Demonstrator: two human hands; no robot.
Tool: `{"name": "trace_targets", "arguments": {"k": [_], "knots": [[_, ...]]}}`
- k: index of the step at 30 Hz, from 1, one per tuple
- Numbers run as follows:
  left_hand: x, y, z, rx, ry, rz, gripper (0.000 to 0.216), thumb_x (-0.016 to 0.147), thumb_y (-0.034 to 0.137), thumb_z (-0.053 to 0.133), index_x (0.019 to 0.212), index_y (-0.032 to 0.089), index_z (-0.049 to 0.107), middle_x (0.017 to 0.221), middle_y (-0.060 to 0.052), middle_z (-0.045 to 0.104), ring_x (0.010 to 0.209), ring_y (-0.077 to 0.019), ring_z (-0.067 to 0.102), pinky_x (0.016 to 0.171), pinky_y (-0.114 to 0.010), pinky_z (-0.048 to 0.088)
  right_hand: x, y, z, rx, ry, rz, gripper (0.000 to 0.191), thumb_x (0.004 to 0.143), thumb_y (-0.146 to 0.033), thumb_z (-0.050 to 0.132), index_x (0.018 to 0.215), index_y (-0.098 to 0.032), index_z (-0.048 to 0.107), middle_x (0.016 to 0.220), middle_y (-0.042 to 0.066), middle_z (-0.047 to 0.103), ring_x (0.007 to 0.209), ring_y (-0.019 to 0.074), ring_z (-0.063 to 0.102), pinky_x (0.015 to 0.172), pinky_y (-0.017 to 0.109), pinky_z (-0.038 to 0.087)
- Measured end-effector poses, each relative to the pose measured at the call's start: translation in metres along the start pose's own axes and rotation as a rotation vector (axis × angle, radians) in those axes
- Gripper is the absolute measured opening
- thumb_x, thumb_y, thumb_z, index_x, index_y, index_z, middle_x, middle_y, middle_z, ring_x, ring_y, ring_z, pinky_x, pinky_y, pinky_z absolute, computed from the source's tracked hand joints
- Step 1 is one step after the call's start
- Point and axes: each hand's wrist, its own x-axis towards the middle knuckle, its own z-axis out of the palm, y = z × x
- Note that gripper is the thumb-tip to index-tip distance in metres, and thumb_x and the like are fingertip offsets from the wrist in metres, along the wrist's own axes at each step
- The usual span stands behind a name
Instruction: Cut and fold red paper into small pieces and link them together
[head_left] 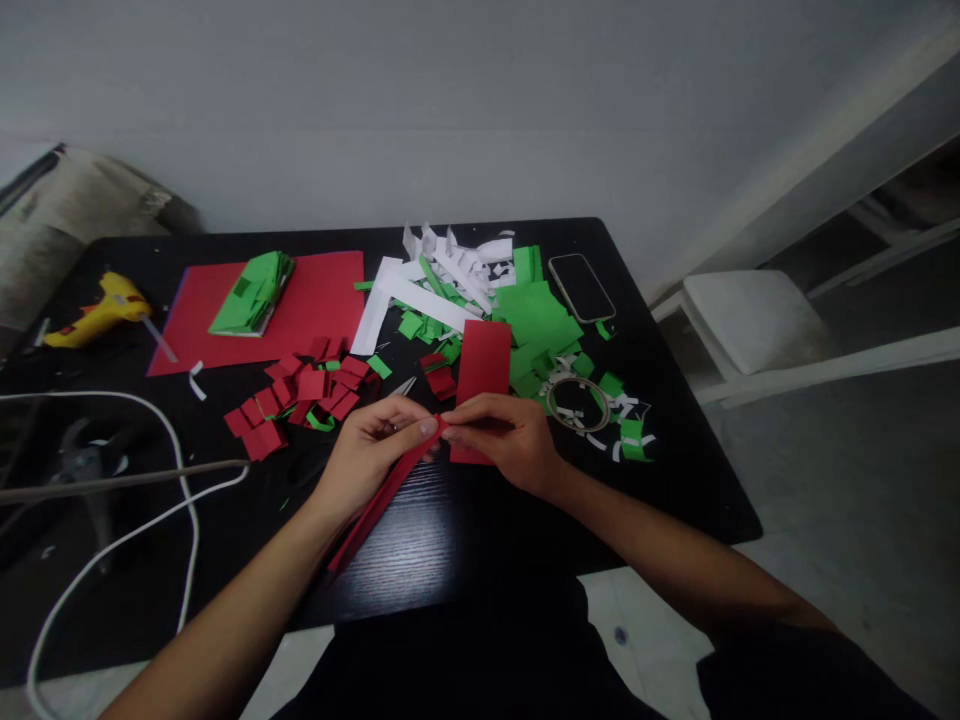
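Observation:
A narrow folded strip of red paper (382,500) slants down from my fingers toward the table's front edge. My left hand (379,440) grips it near its upper end, thumb on top. The fingertips of my right hand (506,435) pinch the same end, touching the left thumb. Under and behind the right hand lies a flat red paper rectangle (484,360). Small folded red paper pieces (300,390) are heaped left of my hands. The pointed metal tip of a tool (405,387) shows just behind the left hand; the rest is hidden.
Green paper pieces (532,315) and white paper scraps (457,260) pile up at the back. A phone (581,287) and a tape ring (577,404) lie to the right. At left are a yellow glue gun (109,310), a red sheet (322,300) and a white cable (187,500).

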Motion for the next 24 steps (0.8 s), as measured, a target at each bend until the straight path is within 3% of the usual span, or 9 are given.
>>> {"name": "trace_targets", "arguments": {"k": [17,24], "knots": [[-0.0005,-0.0008,0.0004,0.008,-0.007,0.040,0.014,0.085,0.031,0.079,0.082,0.017,0.076,0.069,-0.001,0.073,0.064,-0.0131,0.067,0.065,-0.023,0.052,-0.0005,0.0007,-0.0008,-0.085,-0.002,-0.111,0.011,0.082,-0.028,0.084,0.093,-0.026,0.083,0.091,0.003,0.080,0.081,0.0187,0.074,0.080,0.034,0.062],[-0.0008,-0.0018,-0.0005,0.028,0.009,0.039,0.015,0.085,0.032,0.079,0.081,0.017,0.076,0.068,-0.001,0.073,0.064,-0.0124,0.065,0.064,-0.022,0.049,0.0008,0.0016,-0.0006,-0.127,0.006,-0.193,0.011,0.083,-0.026,0.084,0.093,-0.022,0.082,0.090,0.003,0.081,0.080,0.0168,0.075,0.075,0.029,0.062]]}}
